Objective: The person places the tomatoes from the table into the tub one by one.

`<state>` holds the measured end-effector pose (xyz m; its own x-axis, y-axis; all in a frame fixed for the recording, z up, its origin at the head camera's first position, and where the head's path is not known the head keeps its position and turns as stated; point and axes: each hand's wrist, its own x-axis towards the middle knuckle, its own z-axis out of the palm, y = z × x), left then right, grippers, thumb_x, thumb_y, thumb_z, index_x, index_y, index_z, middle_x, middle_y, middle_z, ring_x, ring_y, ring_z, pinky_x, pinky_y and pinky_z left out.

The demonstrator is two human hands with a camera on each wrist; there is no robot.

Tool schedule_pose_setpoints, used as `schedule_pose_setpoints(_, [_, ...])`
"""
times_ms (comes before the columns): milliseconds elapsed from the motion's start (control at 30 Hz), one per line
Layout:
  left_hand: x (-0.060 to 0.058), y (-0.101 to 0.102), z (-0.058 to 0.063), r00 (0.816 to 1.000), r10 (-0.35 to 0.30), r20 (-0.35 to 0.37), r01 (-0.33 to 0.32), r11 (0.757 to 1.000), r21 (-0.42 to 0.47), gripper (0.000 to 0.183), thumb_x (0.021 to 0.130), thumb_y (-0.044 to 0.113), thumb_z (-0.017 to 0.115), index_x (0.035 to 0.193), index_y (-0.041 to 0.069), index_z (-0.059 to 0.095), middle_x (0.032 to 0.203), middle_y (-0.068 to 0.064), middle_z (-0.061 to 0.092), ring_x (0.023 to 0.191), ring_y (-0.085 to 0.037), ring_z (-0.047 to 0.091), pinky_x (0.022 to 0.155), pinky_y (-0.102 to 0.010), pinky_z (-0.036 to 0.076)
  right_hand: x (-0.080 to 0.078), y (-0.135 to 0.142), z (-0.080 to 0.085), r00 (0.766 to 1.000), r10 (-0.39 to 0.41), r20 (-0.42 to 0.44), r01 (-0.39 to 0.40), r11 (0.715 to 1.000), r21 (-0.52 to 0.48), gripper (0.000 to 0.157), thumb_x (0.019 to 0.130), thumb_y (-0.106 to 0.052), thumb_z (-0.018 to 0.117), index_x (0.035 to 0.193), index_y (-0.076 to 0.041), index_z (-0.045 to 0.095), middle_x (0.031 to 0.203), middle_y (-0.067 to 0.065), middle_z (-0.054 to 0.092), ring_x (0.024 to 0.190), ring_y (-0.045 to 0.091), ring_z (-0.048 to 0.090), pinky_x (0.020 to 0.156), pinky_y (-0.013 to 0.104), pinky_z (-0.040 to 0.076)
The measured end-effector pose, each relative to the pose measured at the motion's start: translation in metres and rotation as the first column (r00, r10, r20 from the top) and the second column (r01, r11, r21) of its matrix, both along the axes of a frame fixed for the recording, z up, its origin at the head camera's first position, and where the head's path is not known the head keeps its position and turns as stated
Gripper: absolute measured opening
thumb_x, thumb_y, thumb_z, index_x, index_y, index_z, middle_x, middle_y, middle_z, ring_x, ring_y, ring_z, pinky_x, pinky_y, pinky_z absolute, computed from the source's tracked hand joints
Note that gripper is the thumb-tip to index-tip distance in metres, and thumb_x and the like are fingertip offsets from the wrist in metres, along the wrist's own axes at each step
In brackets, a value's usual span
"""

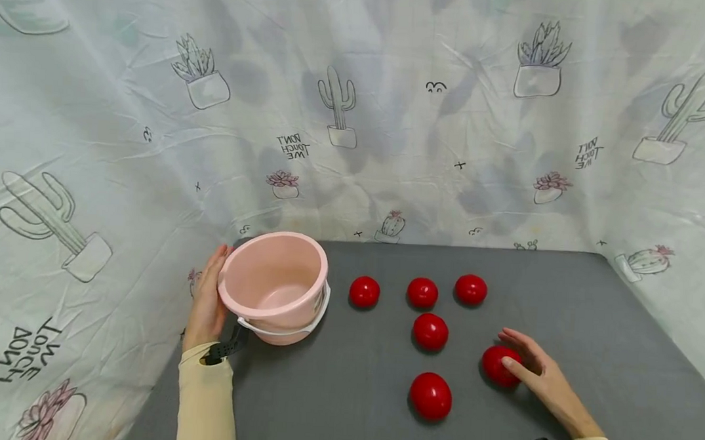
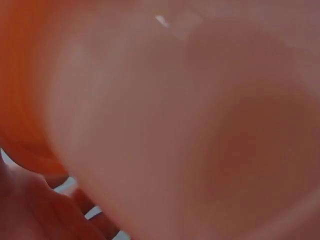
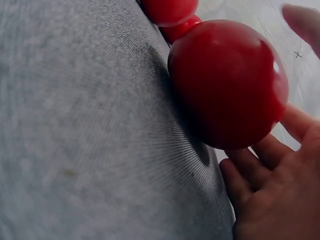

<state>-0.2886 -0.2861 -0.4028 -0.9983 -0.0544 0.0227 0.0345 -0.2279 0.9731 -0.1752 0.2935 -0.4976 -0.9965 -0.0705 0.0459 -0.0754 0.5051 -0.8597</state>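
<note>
A pale pink bucket (image 1: 268, 313) with a white handle stands tilted at the table's far left. My left hand (image 1: 207, 305) rests along its left side, fingers extended; the bucket's wall (image 2: 125, 125) fills most of the left wrist view. On the right, my right hand (image 1: 537, 372) is spread around a glossy red ball (image 1: 500, 366). In the right wrist view the thumb is raised off this ball (image 3: 227, 85), and the fingers lie loosely bent right beside it.
More red balls lie on the grey table (image 1: 333, 390): a near one (image 1: 430, 396), a middle one (image 1: 430, 332), and a back row with a left ball (image 1: 364, 292), a centre ball (image 1: 423, 293) and a right ball (image 1: 470, 289). A cactus-print curtain (image 1: 392, 117) encloses the table.
</note>
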Motion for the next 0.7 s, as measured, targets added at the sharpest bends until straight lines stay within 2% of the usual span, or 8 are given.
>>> schedule_pose_setpoints(133, [-0.007,0.001,-0.003,1.0,-0.005,0.017,0.006,0.999,-0.052,0.062,0.106,0.05,0.042,0.162,0.028,0.024,0.169,0.003,0.02,0.154,-0.014,0.023,0.127,-0.038,0.022,0.0,-0.003,0.0,0.999,0.0,0.047,-0.003,0.998,0.059,0.056,0.1,-0.032,0.061,0.151,-0.015,0.044,0.146,0.016,0.053,0.114,-0.021,0.041,0.087,0.018,0.05])
schedule_pose_setpoints(233, [-0.011,0.001,-0.001,1.0,-0.001,0.024,0.003,0.996,-0.084,0.059,0.106,0.048,0.043,0.159,0.025,0.032,0.165,0.001,0.029,0.147,-0.015,0.033,0.117,-0.027,0.036,-0.004,-0.003,0.001,0.995,-0.009,0.097,0.001,0.997,0.075,0.059,0.097,-0.035,0.065,0.15,-0.019,0.046,0.147,0.013,0.052,0.111,-0.015,0.044,0.082,0.024,0.053])
schedule_pose_setpoints(300, [-0.013,0.0,-0.001,1.0,0.002,0.031,0.001,0.997,-0.082,0.056,0.107,0.044,0.043,0.158,0.026,0.034,0.163,0.001,0.03,0.144,-0.014,0.035,0.108,-0.022,0.041,-0.006,-0.004,0.002,0.993,-0.015,0.115,0.004,0.995,0.096,0.06,0.095,-0.037,0.067,0.15,-0.021,0.046,0.146,0.013,0.052,0.109,-0.012,0.047,0.08,0.026,0.054])
schedule_pose_setpoints(367, [-0.016,0.001,0.0,0.999,-0.002,0.038,0.005,0.997,-0.074,0.054,0.107,0.04,0.043,0.159,0.028,0.032,0.164,0.001,0.028,0.144,-0.014,0.035,0.104,-0.02,0.042,-0.007,-0.005,0.003,0.993,-0.028,0.119,0.014,0.993,0.116,0.062,0.094,-0.038,0.069,0.15,-0.022,0.046,0.145,0.013,0.052,0.108,-0.009,0.049,0.079,0.027,0.054])
schedule_pose_setpoints(467, [-0.02,0.003,0.0,0.999,0.011,0.045,-0.008,0.998,-0.057,0.053,0.108,0.036,0.041,0.16,0.032,0.028,0.168,0.004,0.021,0.147,-0.014,0.032,0.106,-0.02,0.042,-0.01,-0.007,0.004,0.994,-0.036,0.104,0.022,0.99,0.136,0.063,0.094,-0.038,0.07,0.149,-0.021,0.046,0.143,0.015,0.053,0.106,-0.006,0.051,0.077,0.028,0.054])
schedule_pose_setpoints(567, [-0.022,0.004,-0.001,0.998,0.026,0.05,-0.024,0.999,-0.027,0.055,0.108,0.036,0.039,0.161,0.033,0.024,0.17,0.004,0.013,0.148,-0.014,0.03,0.108,-0.02,0.04,-0.011,-0.009,0.003,0.996,-0.04,0.081,0.031,0.994,0.105,0.058,0.096,-0.036,0.068,0.147,-0.02,0.047,0.139,0.015,0.054,0.104,-0.003,0.053,0.077,0.028,0.054])
schedule_pose_setpoints(700, [-0.019,0.003,-0.006,0.996,0.039,0.074,-0.038,0.999,-0.013,0.053,0.109,0.034,0.036,0.161,0.028,0.026,0.167,0.002,0.02,0.143,-0.012,0.035,0.106,-0.019,0.041,-0.006,-0.006,-0.002,0.995,-0.078,0.056,0.077,0.997,0.02,0.049,0.101,-0.03,0.062,0.145,-0.014,0.048,0.133,-0.001,0.056,0.104,-0.006,0.053,0.078,0.025,0.053])
